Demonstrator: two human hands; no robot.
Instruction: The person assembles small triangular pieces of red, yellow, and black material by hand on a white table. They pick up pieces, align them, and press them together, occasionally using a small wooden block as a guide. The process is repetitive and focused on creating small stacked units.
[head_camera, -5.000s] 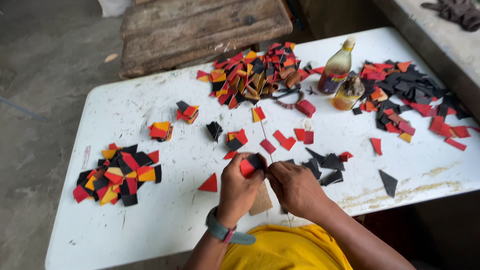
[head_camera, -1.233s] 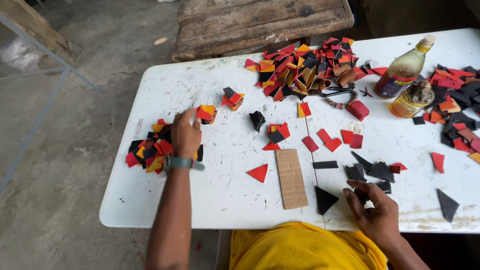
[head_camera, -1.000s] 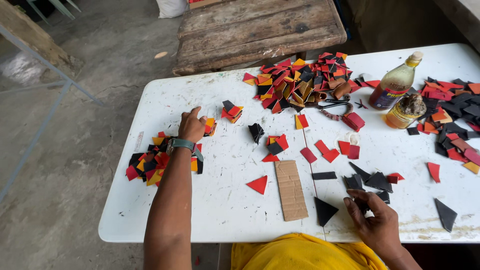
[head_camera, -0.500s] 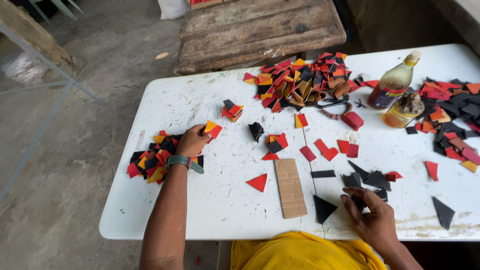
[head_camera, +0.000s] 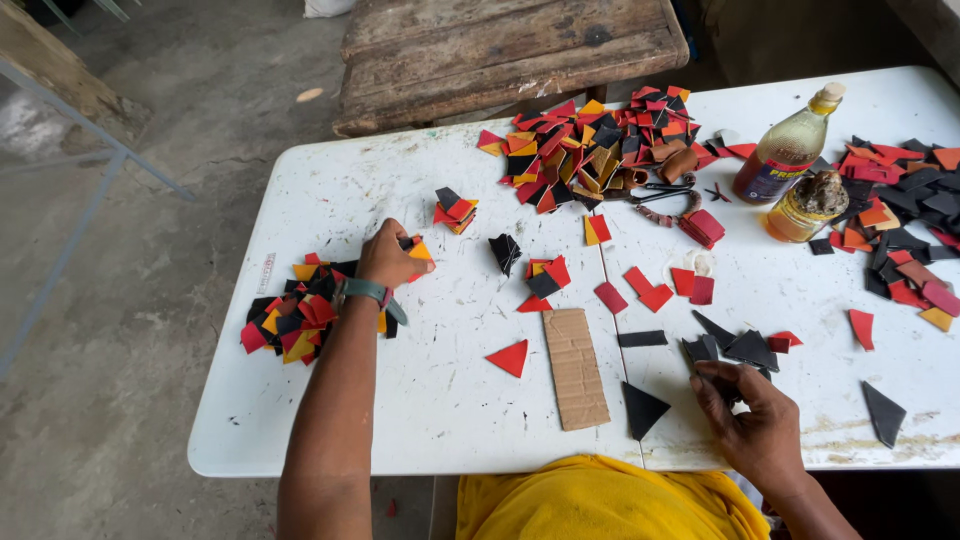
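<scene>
Head: orange piece (head_camera: 421, 251) at left hand (head_camera: 388, 257) fingertips (touching).

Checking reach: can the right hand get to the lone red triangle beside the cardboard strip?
Probably yes. The right hand rests at the table's near edge; only the flat cardboard strip and a black triangle lie before the red triangle.

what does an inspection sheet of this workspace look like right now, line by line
surface: white table, scuffed and stained
job's things: left pile of red, black and orange pieces; black pieces by the right hand
clutter: cardboard strip, big mixed pile, bottle, jar, scissors
grippers: left hand pinching an orange piece; right hand fingering black pieces
cables: nothing seen
surroundings: wooden bench, concrete floor
</scene>
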